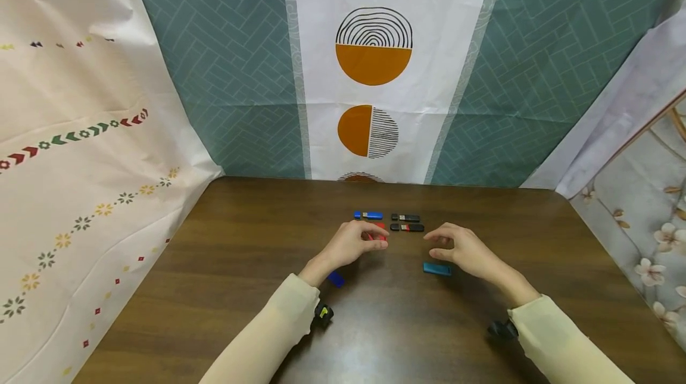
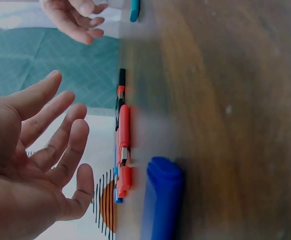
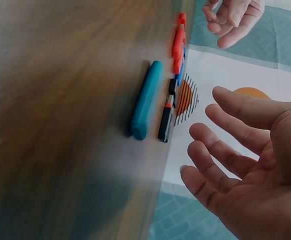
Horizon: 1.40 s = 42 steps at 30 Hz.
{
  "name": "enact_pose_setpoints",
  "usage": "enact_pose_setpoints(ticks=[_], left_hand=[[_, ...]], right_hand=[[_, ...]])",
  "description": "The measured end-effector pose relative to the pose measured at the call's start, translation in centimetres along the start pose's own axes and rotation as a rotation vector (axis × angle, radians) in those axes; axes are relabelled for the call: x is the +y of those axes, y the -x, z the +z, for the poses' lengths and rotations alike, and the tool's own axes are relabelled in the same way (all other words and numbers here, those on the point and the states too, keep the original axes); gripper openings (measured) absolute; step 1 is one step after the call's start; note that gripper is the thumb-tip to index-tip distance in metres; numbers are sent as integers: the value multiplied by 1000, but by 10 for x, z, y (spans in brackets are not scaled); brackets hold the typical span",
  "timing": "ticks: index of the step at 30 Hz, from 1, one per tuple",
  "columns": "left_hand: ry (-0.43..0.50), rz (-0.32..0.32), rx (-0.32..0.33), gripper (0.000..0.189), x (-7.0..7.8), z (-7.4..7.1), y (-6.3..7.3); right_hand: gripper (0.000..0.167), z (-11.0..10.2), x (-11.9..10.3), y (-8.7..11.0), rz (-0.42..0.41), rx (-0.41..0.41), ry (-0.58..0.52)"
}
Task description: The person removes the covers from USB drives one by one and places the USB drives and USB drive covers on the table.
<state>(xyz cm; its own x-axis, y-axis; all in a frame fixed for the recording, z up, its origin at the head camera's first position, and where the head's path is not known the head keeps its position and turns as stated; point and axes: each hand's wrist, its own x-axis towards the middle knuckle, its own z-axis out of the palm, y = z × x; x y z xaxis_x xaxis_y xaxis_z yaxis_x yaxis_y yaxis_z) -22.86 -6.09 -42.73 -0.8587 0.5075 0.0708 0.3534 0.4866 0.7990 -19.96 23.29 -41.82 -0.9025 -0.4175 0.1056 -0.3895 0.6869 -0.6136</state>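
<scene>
Above the table my left hand (image 1: 354,242) hovers with relaxed fingers, holding nothing. A red USB flash drive (image 2: 124,125) lies beyond it, its metal plug bare beside a separate red cap (image 2: 124,181); the hand partly hides it in the head view. Nearer the left wrist is a dark blue flash drive (image 1: 336,278), partly covered by the arm. My right hand (image 1: 463,250) is also raised, fingers loosely bent around nothing. Just below its fingertips a teal flash drive (image 1: 436,268) rests on the wood, with no plug showing.
Farther back lie a blue flash drive (image 1: 373,216), a black one (image 1: 411,218) and a black-and-red one (image 1: 414,228), each with its cap apart from its plug. The brown table (image 1: 257,229) meets a patterned cloth (image 1: 246,74) behind and a cream cloth (image 1: 107,152) at left.
</scene>
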Motion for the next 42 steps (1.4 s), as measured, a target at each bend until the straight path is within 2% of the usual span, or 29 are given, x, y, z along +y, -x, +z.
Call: enact_pose_setpoints(ticks=[4, 14, 24, 31, 38, 42], left_hand=[[-9, -13, -11, 29, 1, 3, 1], [-42, 10, -51, 31, 11, 13, -3], [-3, 40, -78, 29, 19, 22, -7], [12, 31, -102, 29, 21, 30, -10], [37, 15, -154, 33, 25, 36, -13], [34, 5, -159, 33, 26, 39, -14]], right_hand=[[30, -2, 4, 9, 1, -3, 13], [29, -2, 8, 20, -6, 8, 22], [32, 0, 11, 27, 7, -23, 6], [31, 3, 18, 32, 6, -26, 22], [29, 7, 20, 35, -9, -7, 19], [29, 7, 19, 36, -2, -14, 16]])
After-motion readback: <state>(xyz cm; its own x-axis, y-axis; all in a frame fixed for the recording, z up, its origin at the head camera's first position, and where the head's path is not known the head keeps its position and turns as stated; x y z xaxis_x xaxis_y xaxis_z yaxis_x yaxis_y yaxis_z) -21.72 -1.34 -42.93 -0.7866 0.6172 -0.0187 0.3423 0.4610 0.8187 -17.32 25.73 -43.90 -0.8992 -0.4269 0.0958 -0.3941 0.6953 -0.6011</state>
